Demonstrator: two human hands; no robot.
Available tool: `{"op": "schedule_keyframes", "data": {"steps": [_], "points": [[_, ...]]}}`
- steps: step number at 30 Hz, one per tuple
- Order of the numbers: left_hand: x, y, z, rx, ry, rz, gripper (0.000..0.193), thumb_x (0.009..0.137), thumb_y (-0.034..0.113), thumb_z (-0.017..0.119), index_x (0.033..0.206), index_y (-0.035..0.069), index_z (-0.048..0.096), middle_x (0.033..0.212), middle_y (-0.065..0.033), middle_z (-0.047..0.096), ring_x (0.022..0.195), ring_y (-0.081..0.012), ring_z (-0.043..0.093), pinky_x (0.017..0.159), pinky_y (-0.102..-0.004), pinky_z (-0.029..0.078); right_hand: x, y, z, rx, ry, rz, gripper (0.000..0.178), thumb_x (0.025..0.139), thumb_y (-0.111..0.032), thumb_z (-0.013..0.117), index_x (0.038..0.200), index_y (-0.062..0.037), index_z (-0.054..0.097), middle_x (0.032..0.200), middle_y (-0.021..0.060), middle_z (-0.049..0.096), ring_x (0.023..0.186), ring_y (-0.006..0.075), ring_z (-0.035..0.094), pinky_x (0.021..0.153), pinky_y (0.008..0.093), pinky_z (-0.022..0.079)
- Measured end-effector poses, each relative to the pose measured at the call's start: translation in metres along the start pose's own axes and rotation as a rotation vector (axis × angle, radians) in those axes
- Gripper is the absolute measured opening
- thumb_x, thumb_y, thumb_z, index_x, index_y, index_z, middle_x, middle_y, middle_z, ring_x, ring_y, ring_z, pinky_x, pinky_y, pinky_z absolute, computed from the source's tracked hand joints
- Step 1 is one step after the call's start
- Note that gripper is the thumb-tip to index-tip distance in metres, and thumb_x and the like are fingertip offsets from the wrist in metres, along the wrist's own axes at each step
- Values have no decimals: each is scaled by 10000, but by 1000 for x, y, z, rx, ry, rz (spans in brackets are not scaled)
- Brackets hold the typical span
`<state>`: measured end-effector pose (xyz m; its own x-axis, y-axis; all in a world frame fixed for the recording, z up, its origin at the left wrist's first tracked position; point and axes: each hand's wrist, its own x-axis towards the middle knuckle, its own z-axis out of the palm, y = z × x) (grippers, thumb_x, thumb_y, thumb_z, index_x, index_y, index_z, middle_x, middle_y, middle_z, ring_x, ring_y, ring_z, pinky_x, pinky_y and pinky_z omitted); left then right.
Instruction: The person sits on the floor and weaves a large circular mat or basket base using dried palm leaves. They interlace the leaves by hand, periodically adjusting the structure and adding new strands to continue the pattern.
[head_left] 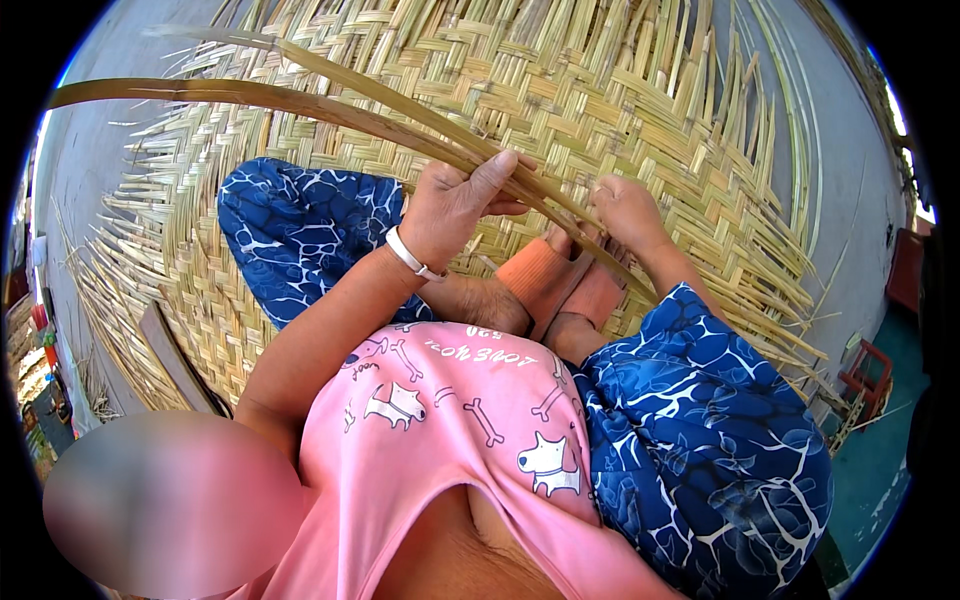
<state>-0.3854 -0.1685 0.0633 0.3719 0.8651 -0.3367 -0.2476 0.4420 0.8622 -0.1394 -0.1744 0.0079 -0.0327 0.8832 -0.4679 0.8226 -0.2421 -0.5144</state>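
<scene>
Two long, flat split-reed strips, a brown one (250,93) and a paler one (370,88), run from the upper left down to the right. My left hand (450,210) is closed around them, thumb on top, with a white band (410,255) at the wrist. Their lower ends pass across my orange slippers (535,280) toward my right knee. Close beside the strips, my right hand (632,215) is curled over the woven reed mat (590,95). Whatever its fingertips pinch is hidden. I sit on the mat with legs crossed.
Loose reed ends (755,150) fringe the mat, with grey floor (860,150) beyond. A flat wooden piece (180,350) lies near my left elbow. At the right stand a small reddish frame (868,378) and a dark red object (905,270) I cannot identify.
</scene>
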Motion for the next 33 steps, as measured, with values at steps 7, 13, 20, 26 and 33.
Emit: {"op": "schedule_keyframes", "data": {"steps": [7,13,20,26,33], "points": [[18,4,-29,-133,84,-130,320,959,261,497,1129,-4,556,1032,-140,640,935,-233,658,783,-320,567,-23,-39,-22,919,-518,117,274,982,-245,393,1039,-15,529,889,113,648,697,140,624,597,221,501],[28,-5,-47,-258,88,-245,283,957,250,499,1105,19,568,1024,-134,650,951,-245,657,737,-311,574,-30,-36,-24,1032,-622,88,295,964,-254,449,1083,4,528,888,97,642,698,105,606,550,199,478],[35,-6,-48,-263,14,-236,271,958,259,502,1092,36,574,1016,-132,654,943,-239,660,715,-289,568,-27,-31,-7,734,-602,30,320,932,-291,529,1040,4,589,734,0,592,604,61,518,511,178,409],[34,9,-36,-145,21,-205,300,960,269,497,1101,14,566,1032,-137,650,939,-232,660,727,-287,564,-26,-35,3,767,-527,33,289,942,-281,519,925,-6,606,670,-14,563,545,41,454,495,168,369],[22,12,-11,-127,145,-134,340,983,282,430,1092,-15,556,1059,-164,632,975,-237,640,826,-325,538,-23,-36,7,515,-267,-24,258,899,-239,549,822,-9,639,675,68,630,552,159,567,535,295,455]]}}
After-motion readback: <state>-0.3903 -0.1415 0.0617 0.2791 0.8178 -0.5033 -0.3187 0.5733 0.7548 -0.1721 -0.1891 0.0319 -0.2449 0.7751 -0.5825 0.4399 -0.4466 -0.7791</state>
